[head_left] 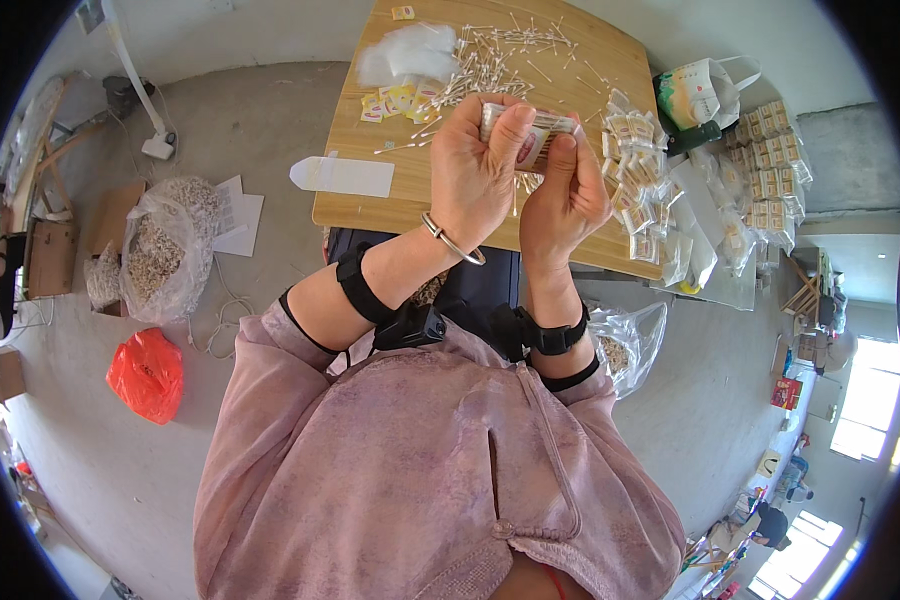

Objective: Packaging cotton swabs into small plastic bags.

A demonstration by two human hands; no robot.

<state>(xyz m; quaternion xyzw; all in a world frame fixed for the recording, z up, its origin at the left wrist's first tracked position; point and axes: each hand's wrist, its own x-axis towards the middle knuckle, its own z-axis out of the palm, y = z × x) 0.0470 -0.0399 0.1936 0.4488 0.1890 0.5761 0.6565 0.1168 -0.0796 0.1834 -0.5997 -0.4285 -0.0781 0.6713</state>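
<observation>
Above the near part of a wooden table (570,235), I hold a small clear packet of cotton swabs (543,146) with a printed label. My left hand (473,172) grips its left end, thumb across the front. My right hand (564,205) pinches its right end between thumb and fingers. Beyond the hands lies a heap of loose cotton swabs (490,66). Left of that heap are small yellow cards (398,101) and a stack of clear plastic bags (407,56). Filled swab packets (634,165) are piled along the table's right side.
A white card (342,177) lies at the table's left edge. Right of the table stand a shopping bag (703,94) and more bundled packets (768,170). On the floor are a large clear bag (170,235), a red plastic bag (147,375) and another clear bag (630,345).
</observation>
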